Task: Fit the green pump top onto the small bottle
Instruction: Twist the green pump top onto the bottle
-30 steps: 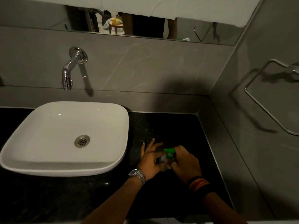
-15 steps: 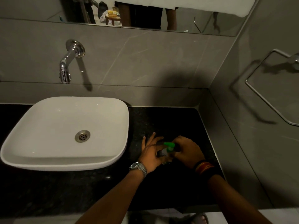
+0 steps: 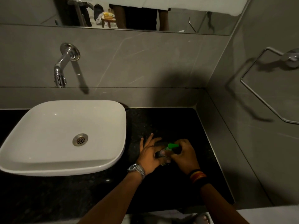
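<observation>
On the black counter (image 3: 169, 123), right of the basin, both hands meet around a small dark bottle (image 3: 161, 154). My left hand (image 3: 149, 155) grips its body with thumb and a finger, the other fingers spread. The green pump top (image 3: 171, 146) sits at the bottle's upper end, its nozzle pointing right. My right hand (image 3: 184, 156) is closed around the pump's collar. Most of the bottle is hidden by my fingers, so I cannot tell how far the top is seated.
A white vessel basin (image 3: 40, 152) stands on the left of the counter, under a chrome wall tap (image 3: 62, 68). Grey tiled walls close the back and right side. A chrome towel ring (image 3: 258, 88) hangs on the right wall. A mirror (image 3: 129, 15) runs along the top.
Both hands have stayed on the bottle and pump top. My right hand has shifted its grip slightly around the top, and the green nozzle has swung to point right. The view has tilted slightly down.
</observation>
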The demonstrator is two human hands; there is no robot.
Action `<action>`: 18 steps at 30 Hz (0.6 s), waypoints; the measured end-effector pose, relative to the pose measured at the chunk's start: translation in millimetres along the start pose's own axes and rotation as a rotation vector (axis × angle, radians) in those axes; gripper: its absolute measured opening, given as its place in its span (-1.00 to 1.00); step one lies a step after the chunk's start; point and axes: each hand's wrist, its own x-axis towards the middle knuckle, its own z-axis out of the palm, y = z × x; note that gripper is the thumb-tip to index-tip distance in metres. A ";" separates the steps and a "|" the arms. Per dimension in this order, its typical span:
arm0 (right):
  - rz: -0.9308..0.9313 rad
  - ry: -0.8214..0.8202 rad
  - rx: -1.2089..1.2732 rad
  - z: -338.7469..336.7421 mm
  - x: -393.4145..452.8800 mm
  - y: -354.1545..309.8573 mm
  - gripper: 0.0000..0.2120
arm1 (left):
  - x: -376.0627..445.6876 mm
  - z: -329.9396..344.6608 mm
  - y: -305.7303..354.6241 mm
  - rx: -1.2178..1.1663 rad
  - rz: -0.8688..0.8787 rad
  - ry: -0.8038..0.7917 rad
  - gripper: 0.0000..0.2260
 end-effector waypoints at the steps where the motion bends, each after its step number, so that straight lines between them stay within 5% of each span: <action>1: -0.013 -0.015 0.036 0.5 -1.6 2.8 -0.49 | -0.2 -0.1 0.7 0.003 -0.004 -0.004 -0.49; 5: -0.114 -0.162 0.193 -5.0 -5.4 19.9 -0.67 | -1.1 0.6 0.7 0.009 -0.004 -0.004 -0.47; 11: -0.086 -0.077 0.108 -8.6 2.0 10.9 -0.55 | -0.9 -0.4 0.9 0.007 -0.009 -0.007 -0.46; 15: -0.197 -0.210 0.079 -12.0 2.7 14.0 -0.65 | -1.7 -1.0 2.8 0.018 -0.017 -0.011 -0.46; 18: -0.208 -0.123 0.031 -6.0 3.8 13.8 -0.74 | -1.8 0.4 0.5 0.012 -0.001 -0.007 -0.48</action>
